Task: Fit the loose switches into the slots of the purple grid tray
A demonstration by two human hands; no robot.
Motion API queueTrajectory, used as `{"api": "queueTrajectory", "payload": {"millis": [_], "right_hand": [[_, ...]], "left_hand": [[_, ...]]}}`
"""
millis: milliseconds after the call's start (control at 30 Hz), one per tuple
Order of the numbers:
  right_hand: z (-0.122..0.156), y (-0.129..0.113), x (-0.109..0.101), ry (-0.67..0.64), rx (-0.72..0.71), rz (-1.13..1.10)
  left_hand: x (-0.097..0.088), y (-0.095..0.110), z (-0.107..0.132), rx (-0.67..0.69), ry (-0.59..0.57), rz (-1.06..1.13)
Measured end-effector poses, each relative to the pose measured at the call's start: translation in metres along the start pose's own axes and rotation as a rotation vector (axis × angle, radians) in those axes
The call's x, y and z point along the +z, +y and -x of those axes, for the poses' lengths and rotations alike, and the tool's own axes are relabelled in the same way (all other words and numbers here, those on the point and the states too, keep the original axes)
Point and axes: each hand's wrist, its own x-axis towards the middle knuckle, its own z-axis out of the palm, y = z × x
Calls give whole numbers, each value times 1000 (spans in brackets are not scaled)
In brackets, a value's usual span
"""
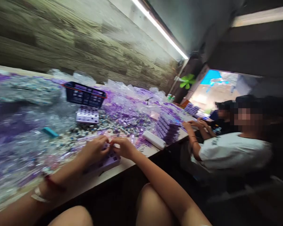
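Observation:
My left hand (97, 150) and my right hand (124, 147) meet over a light purple tray with square slots (112, 160) at the table's front edge. The fingers of both hands are bent into a pinch, their tips close together. Whatever lies between them is too small and blurred to make out. Under my hands, part of the tray is hidden. Beyond them, loose small pieces (85, 129) in white, dark and blue lie scattered with strips of shiny purple film. A second purple slotted tray (87, 115) stands farther back.
A dark basket (85, 94) stands at the back. To the right are a white oblong block (154, 140) and stacked purple trays (166, 128). A teal piece (50, 132) lies among clear plastic bags (21, 125) on the left. Two people sit farther right, one in a white shirt (233, 152).

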Motion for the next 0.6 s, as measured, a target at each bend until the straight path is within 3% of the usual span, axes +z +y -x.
{"api": "queueTrajectory", "payload": {"millis": [200,600], "right_hand": [[9,6,4,95,-31,-157],[8,1,-1,60,-49,-131]], "left_hand": [[2,9,4,23,-34,-37],[-2,11,5,45,-87,-64]]}}
